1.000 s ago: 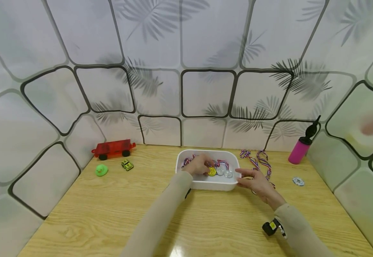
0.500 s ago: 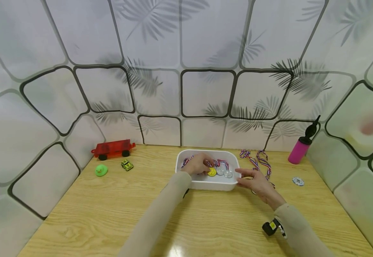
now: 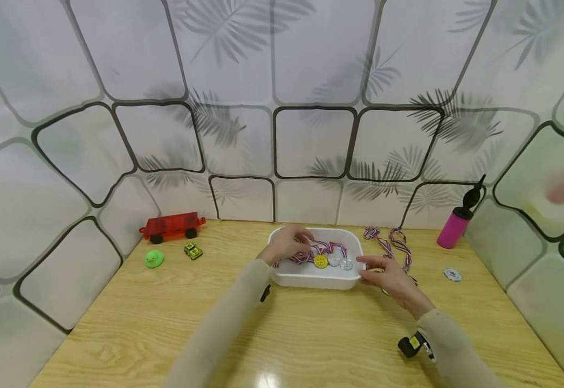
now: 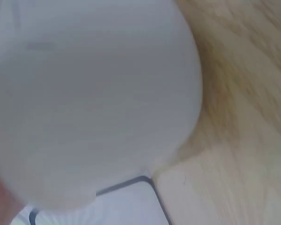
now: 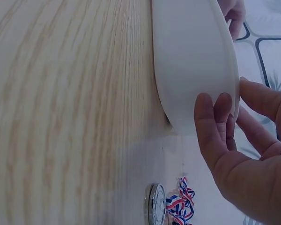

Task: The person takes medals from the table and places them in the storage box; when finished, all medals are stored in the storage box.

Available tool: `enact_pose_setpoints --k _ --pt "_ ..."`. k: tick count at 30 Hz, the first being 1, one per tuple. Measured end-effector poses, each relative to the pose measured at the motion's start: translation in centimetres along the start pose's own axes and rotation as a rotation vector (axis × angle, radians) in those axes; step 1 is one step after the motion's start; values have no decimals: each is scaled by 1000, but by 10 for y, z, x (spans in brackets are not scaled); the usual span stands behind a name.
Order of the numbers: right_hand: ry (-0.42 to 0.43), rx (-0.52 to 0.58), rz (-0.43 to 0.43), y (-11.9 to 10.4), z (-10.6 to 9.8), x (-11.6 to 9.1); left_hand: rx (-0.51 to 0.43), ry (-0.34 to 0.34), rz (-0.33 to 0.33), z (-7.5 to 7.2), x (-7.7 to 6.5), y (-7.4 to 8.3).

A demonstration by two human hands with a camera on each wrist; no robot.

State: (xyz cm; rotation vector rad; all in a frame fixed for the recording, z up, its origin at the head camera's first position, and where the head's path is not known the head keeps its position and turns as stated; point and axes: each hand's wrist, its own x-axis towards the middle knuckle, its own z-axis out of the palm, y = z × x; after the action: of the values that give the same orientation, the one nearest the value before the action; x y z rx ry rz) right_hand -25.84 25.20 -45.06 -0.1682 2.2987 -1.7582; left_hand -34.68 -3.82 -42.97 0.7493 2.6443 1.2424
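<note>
Near the back of the table stands a white plastic tray [image 3: 315, 281]. Inside lie a gold medal [image 3: 321, 262] and two silver medals [image 3: 345, 263], with red, white and blue ribbons bunched behind and left of them. My left hand [image 3: 287, 243] is over the tray's left side, fingers loosely bent, with nothing visible in them. My right hand [image 3: 390, 280] holds the tray's right rim, fingertips [image 5: 204, 104] against the outer wall. Under that hand, a silver medal [image 5: 157, 205] with its ribbon [image 3: 400, 248] lies on the table. The left wrist view shows mostly the tray's outer wall.
To the left are a red toy wagon [image 3: 172, 227], a green rubber duck [image 3: 153, 259] and a small yellow toy car [image 3: 193, 250]. On the right stand a pink hand pump [image 3: 453, 229] and a poker chip [image 3: 452, 275]. A patterned curtain borders the table's back and sides.
My left hand has drawn left and slightly up, away from the gold medal, uncovering more ribbon in the tray. My right hand stays at the rim.
</note>
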Motion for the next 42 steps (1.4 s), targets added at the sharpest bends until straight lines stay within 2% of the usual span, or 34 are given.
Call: enact_pose_setpoints --k 5,9,14,16,21,25,34,42 --pt "-23 -40 -34 4 -5 -3 -114 57 -8 -15 -12 -9" --pt "-44 -49 -57 7 -15 -5 -163 99 -31 -26 -21 -11" --pt "-27 -74 -51 8 -29 -12 -253 124 -46 -32 -29 -17" --pt "-18 -115 -49 7 -34 -15 -293 130 -41 -34 -34 -20" --pt "-68 -216 -76 9 -43 -17 -360 153 -43 -40 -50 -32" --pt "-95 -217 -87 17 -57 -21 -380 156 -51 -43 -61 -37" --pt "-65 -250 -78 32 -88 -29 -469 226 -178 -43 -82 -42" --pt "-63 -294 -52 28 -96 -29 -465 230 -250 -41 -92 -47"
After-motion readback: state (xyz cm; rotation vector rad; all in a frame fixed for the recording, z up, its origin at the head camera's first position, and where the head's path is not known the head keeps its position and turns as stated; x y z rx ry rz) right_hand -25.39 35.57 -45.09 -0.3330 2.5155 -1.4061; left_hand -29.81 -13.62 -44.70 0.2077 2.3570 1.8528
